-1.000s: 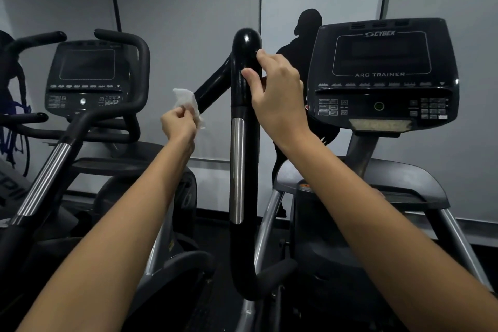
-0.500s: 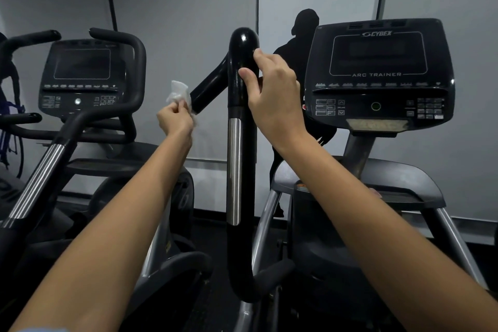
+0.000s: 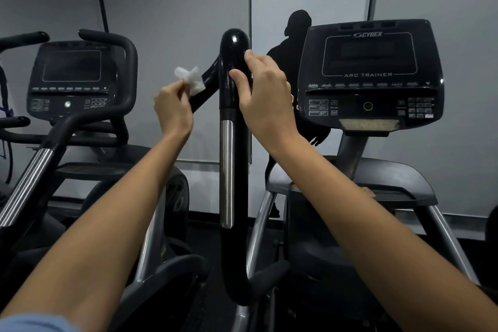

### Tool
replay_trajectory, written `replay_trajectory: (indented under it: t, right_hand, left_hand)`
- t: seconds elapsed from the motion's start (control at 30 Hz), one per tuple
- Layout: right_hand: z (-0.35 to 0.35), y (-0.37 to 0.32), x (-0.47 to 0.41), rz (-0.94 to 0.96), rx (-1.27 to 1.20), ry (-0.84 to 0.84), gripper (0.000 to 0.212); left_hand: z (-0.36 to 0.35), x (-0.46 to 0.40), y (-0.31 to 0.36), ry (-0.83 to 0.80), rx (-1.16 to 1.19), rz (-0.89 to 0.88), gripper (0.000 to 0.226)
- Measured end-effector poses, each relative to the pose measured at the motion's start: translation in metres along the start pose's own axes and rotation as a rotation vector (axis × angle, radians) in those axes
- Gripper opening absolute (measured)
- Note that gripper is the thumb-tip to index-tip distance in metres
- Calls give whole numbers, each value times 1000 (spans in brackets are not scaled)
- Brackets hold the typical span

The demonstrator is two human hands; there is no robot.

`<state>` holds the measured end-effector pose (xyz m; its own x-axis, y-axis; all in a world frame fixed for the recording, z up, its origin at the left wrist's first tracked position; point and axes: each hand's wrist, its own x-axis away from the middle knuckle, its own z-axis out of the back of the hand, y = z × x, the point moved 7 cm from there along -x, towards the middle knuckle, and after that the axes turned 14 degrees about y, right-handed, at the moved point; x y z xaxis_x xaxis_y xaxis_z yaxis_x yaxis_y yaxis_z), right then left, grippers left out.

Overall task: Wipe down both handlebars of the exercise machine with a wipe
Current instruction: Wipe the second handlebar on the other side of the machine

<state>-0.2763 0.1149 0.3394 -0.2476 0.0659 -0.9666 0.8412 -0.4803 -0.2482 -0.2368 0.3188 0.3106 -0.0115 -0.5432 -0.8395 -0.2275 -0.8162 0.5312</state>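
Head cam: the wipe (image 3: 189,79) is pinched in the left hand (image 3: 173,109), touching the bar branch beside the tall handlebar (image 3: 234,67). That handlebar's top is gripped by the right hand (image 3: 265,97), thumb in front. For a good clean, the wipe should be wrapped round & slid top to bottom; 2 bars need it.

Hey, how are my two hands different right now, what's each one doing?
The left hand pinches a crumpled white wipe; the right hand holds no wipe. The right hand grips the upright black handlebar near its rounded top, thumb on the near side; the left hand is beside that bar, not on it, with the wipe against the slanted bar behind. Both are raised at about the same height.
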Motion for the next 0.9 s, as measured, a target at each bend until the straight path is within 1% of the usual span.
replay_trajectory:
  t: [0.03,0.1,0.23,0.3,0.33,0.4,0.47,0.53,0.63,0.67,0.73,0.8,0.9]
  right_hand:
    - [0,0,0,4,2,5,36]
    - [1,-1,0,7,4,12,35]
    - [1,-2,0,10,0,7,36]
    - [1,-2,0,7,-1,4,37]
    - [1,-1,0,5,0,2,37]
    - [0,-1,0,0,0,0,38]
    - [0,0,0,0,13,-3,40]
    - [-1,0,1,0,13,-5,41]
    - [0,-1,1,-7,9,-10,43]
    - [-1,-2,1,-7,9,-14,43]
    - [-1,-1,0,-9,13,-24,42]
    - [-1,0,0,-5,12,-26,41]
    - [-1,1,0,0,2,-23,42]
  left_hand:
    - [-6,-4,12,-20,-13,-88,19]
    - [-22,-8,26,-85,-63,-208,18]
    - [-38,-8,22,-197,-143,-349,19]
    - [-28,-5,15,-221,-225,-446,19]
    - [-20,-4,9,-219,-266,-465,21]
    - [-4,-2,-6,-218,-310,-445,28]
    - [8,-3,-13,-222,-273,-395,34]
    - [10,-13,-4,-193,-167,-317,32]
    - [-1,-34,29,-104,3,-181,26]
    - [-7,-36,42,-115,32,-173,23]
    - [-25,-33,62,-204,34,-204,16]
    - [-37,-24,68,-297,-34,-219,16]
    - [-39,-21,54,-329,-164,-313,16]
